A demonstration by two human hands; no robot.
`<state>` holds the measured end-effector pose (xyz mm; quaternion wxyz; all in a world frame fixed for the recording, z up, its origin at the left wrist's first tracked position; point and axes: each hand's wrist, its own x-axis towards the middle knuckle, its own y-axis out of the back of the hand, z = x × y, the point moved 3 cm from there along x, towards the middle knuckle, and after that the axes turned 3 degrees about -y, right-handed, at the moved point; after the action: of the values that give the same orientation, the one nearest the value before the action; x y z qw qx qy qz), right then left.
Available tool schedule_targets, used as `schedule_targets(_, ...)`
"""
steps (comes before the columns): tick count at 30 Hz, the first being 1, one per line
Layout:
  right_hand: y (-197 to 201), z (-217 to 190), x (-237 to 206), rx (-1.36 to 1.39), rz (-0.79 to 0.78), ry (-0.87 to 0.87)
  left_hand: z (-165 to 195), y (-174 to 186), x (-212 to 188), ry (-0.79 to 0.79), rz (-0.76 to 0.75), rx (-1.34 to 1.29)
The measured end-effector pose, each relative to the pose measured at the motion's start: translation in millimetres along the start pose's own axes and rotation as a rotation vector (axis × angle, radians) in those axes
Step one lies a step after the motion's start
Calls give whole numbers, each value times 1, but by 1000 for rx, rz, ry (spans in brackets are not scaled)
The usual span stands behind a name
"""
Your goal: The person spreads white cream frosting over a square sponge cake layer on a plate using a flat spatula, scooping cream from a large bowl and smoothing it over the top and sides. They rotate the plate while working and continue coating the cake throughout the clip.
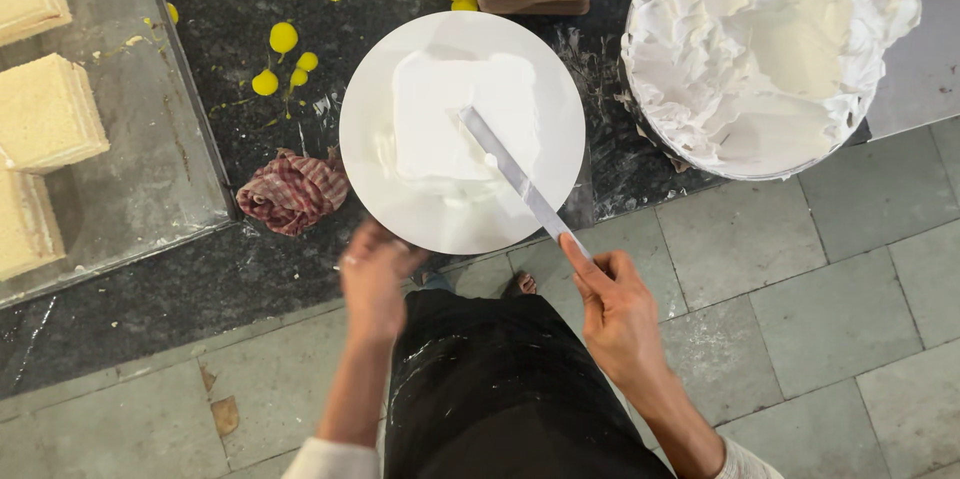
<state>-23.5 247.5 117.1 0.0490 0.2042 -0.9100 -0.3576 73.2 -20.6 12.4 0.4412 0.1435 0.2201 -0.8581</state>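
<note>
On the round stand (380,179), the right hand (615,314) is gripping a spatula (515,179), smoothing the cake's (440,124) already white-coated top, while the left hand (372,274) is grasping the near rim.

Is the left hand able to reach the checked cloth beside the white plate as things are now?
Probably yes. The left hand is at the near edge of the white plate, and the checked cloth lies just beside it on the dark counter, with nothing between them.
</note>
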Motion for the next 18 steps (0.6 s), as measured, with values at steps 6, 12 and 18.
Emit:
schedule_targets(6,-3,-2,3,0,-5,27,-42,-3,-52,334,-310,57)
schedule_targets(12,-3,-1,1,3,-25,20,-19,4,-36,242,-157,44)
schedule_targets(18,0,1,2,11,-27,19,-5,8,-18,155,-85,69)
